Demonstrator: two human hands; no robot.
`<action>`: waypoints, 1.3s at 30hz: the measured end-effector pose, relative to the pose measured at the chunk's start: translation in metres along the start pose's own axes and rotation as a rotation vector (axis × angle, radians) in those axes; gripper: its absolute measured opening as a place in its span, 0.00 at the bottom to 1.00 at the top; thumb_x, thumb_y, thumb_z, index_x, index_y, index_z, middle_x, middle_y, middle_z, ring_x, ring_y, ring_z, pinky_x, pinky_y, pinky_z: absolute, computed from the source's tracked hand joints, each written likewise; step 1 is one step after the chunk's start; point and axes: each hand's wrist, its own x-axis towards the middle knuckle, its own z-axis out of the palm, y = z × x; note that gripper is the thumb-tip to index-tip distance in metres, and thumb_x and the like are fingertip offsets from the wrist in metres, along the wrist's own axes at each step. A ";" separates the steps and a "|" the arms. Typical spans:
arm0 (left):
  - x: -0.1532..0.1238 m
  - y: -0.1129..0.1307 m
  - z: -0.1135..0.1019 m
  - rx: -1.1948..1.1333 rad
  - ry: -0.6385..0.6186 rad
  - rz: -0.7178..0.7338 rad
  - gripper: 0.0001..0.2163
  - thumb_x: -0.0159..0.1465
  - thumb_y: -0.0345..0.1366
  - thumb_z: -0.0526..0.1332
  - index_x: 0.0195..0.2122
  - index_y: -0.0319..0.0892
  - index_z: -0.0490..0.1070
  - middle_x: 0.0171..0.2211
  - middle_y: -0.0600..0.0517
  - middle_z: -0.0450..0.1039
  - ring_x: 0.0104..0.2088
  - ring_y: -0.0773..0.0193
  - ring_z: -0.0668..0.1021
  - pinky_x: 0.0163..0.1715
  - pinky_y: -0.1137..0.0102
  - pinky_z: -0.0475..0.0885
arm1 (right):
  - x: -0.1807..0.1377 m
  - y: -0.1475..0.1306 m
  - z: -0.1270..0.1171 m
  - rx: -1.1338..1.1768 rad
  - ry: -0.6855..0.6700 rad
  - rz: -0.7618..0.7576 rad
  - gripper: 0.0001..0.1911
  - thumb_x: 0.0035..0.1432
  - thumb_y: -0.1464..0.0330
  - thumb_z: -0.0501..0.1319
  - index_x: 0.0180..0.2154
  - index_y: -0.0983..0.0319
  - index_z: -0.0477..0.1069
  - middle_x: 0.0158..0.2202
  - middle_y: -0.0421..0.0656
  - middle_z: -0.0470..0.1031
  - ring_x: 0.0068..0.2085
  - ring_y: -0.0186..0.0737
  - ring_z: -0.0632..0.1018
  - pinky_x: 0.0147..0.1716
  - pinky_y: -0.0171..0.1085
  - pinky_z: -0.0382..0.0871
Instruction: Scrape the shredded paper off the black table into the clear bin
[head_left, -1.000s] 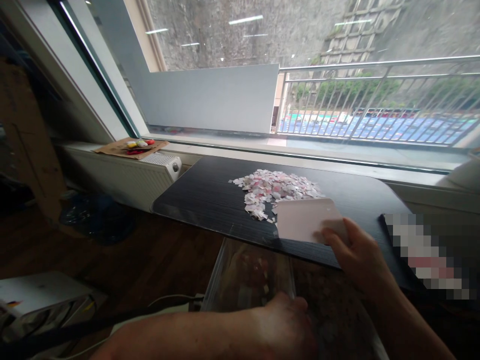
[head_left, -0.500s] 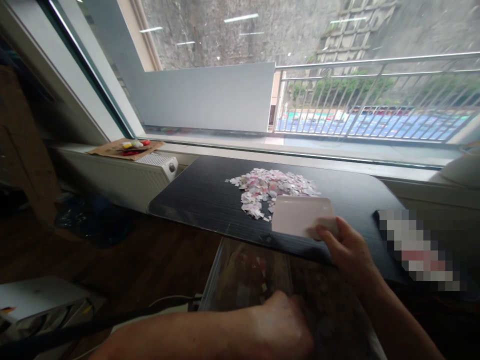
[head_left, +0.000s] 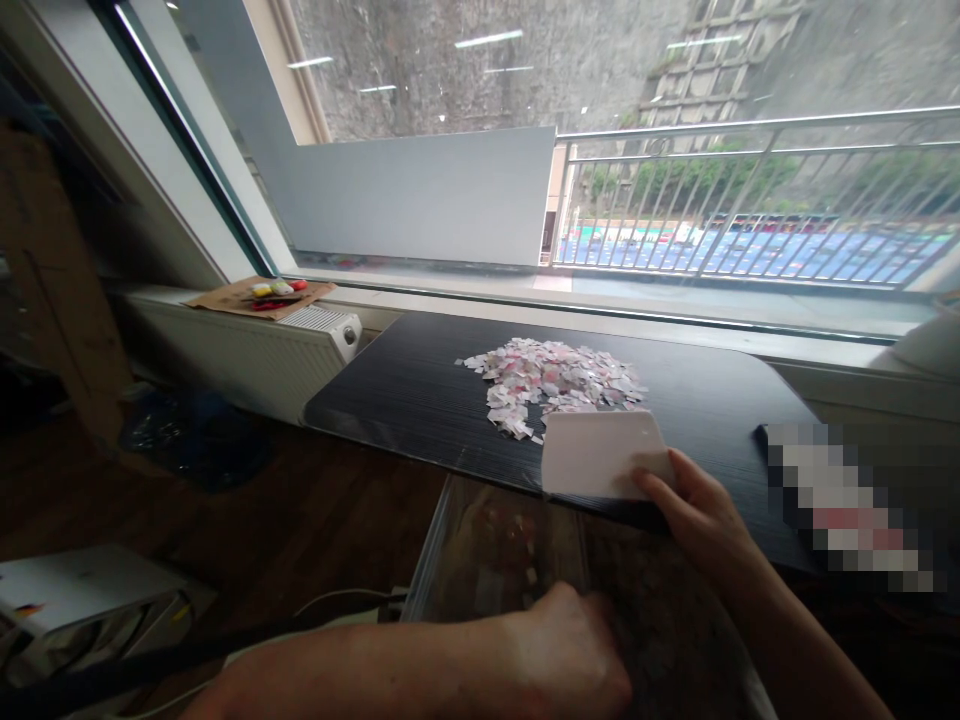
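Note:
My right hand (head_left: 697, 505) grips a white, shallow rectangular tray (head_left: 592, 450) by its right end, with the thumb on the upper face. The tray is tilted at the front edge of the black tabletop (head_left: 397, 400), just on the near side of a heap of small cut paper pieces (head_left: 555, 370). Below the table edge stands a clear plastic bin (head_left: 431, 545) with small scraps inside. My left hand (head_left: 574, 650) is curled closed over the bin, back of the hand up. Its fingers are hidden, so what they hold cannot be made out.
A blurred-out flat item (head_left: 840, 510) lies at the table's right end. To the left are a white radiator (head_left: 255, 345) with a brown paper sheet (head_left: 217, 297) on it, clear bags (head_left: 195, 435) on the floor and a white appliance (head_left: 82, 590). A window runs behind the table.
My right hand has drawn the white tray slightly towards me and down to the table's front edge, away from the paper heap. My left hand stays about where it was.

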 end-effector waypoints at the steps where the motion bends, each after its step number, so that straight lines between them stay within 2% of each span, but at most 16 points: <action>1: 0.000 0.000 0.000 -0.002 0.009 0.005 0.06 0.61 0.29 0.61 0.29 0.37 0.77 0.23 0.45 0.72 0.36 0.54 0.79 0.18 0.70 0.63 | -0.001 0.001 0.000 0.007 -0.009 -0.002 0.13 0.56 0.58 0.64 0.38 0.59 0.76 0.31 0.40 0.81 0.30 0.41 0.78 0.29 0.36 0.72; 4: 0.001 -0.001 -0.001 -0.010 0.041 0.006 0.06 0.60 0.29 0.62 0.27 0.38 0.75 0.20 0.47 0.70 0.33 0.55 0.78 0.16 0.70 0.61 | -0.004 0.002 -0.004 0.014 0.013 -0.012 0.12 0.57 0.58 0.64 0.38 0.59 0.76 0.32 0.40 0.81 0.31 0.41 0.78 0.30 0.36 0.73; 9: -0.001 -0.002 -0.004 -0.009 0.020 0.005 0.07 0.59 0.30 0.64 0.23 0.38 0.72 0.18 0.49 0.66 0.30 0.57 0.76 0.14 0.72 0.56 | 0.002 -0.002 -0.009 -0.051 0.094 -0.024 0.11 0.57 0.58 0.64 0.36 0.58 0.76 0.29 0.40 0.81 0.29 0.41 0.79 0.29 0.37 0.73; 12: -0.010 -0.004 -0.002 0.000 0.039 -0.001 0.08 0.59 0.29 0.65 0.22 0.37 0.72 0.17 0.49 0.64 0.31 0.58 0.75 0.14 0.72 0.55 | 0.014 -0.012 -0.001 -0.157 0.227 -0.078 0.10 0.58 0.59 0.63 0.36 0.58 0.74 0.27 0.40 0.80 0.27 0.41 0.79 0.30 0.38 0.73; 14: -0.020 -0.006 0.002 0.018 0.057 -0.018 0.09 0.59 0.28 0.64 0.22 0.37 0.71 0.18 0.48 0.64 0.32 0.58 0.74 0.14 0.71 0.54 | 0.022 -0.019 0.009 -0.213 0.276 -0.152 0.10 0.59 0.60 0.62 0.37 0.59 0.74 0.30 0.42 0.81 0.30 0.43 0.81 0.32 0.39 0.74; 18: -0.047 -0.013 0.011 0.064 0.136 -0.068 0.08 0.58 0.29 0.66 0.23 0.37 0.72 0.22 0.48 0.69 0.33 0.59 0.74 0.16 0.68 0.51 | 0.029 -0.027 0.021 -0.245 0.122 -0.310 0.10 0.62 0.61 0.59 0.42 0.59 0.73 0.37 0.46 0.85 0.38 0.46 0.84 0.39 0.42 0.77; 21: -0.067 -0.018 0.016 0.065 0.159 -0.108 0.06 0.58 0.30 0.67 0.25 0.37 0.74 0.27 0.49 0.72 0.35 0.59 0.74 0.18 0.66 0.52 | 0.025 -0.032 0.015 -0.337 0.015 -0.358 0.08 0.63 0.62 0.58 0.41 0.57 0.73 0.37 0.45 0.85 0.38 0.46 0.85 0.38 0.41 0.77; 24: -0.083 -0.023 0.018 0.040 0.146 -0.143 0.05 0.58 0.29 0.66 0.26 0.39 0.74 0.30 0.49 0.74 0.39 0.57 0.74 0.21 0.65 0.54 | 0.022 -0.037 0.008 -0.395 0.031 -0.387 0.07 0.63 0.63 0.59 0.40 0.57 0.72 0.36 0.44 0.85 0.35 0.45 0.85 0.34 0.39 0.76; 26: -0.090 -0.026 0.018 0.001 0.134 -0.165 0.04 0.58 0.28 0.66 0.27 0.39 0.74 0.31 0.50 0.74 0.39 0.57 0.74 0.22 0.64 0.55 | 0.023 -0.039 0.010 -0.369 0.029 -0.424 0.07 0.63 0.63 0.58 0.41 0.57 0.73 0.37 0.44 0.85 0.36 0.45 0.85 0.35 0.38 0.76; 30: -0.092 -0.029 0.015 -0.042 0.134 -0.172 0.05 0.60 0.28 0.64 0.27 0.39 0.73 0.32 0.50 0.74 0.38 0.59 0.73 0.26 0.65 0.58 | 0.026 -0.042 0.021 -0.342 -0.070 -0.508 0.09 0.65 0.65 0.57 0.43 0.58 0.73 0.40 0.46 0.85 0.39 0.45 0.85 0.40 0.41 0.77; 34: -0.086 -0.027 0.010 -0.085 0.069 -0.209 0.05 0.61 0.28 0.63 0.27 0.39 0.72 0.34 0.51 0.75 0.39 0.60 0.72 0.27 0.65 0.58 | 0.020 -0.048 0.016 -0.444 -0.120 -0.591 0.08 0.65 0.67 0.57 0.43 0.57 0.74 0.40 0.45 0.84 0.40 0.44 0.84 0.42 0.40 0.76; 39: -0.082 -0.024 0.009 -0.090 0.038 -0.224 0.05 0.61 0.29 0.64 0.27 0.39 0.72 0.34 0.51 0.75 0.40 0.60 0.72 0.28 0.65 0.59 | 0.014 -0.052 0.006 -0.498 -0.091 -0.603 0.08 0.66 0.67 0.57 0.43 0.57 0.74 0.37 0.43 0.83 0.37 0.42 0.83 0.39 0.37 0.75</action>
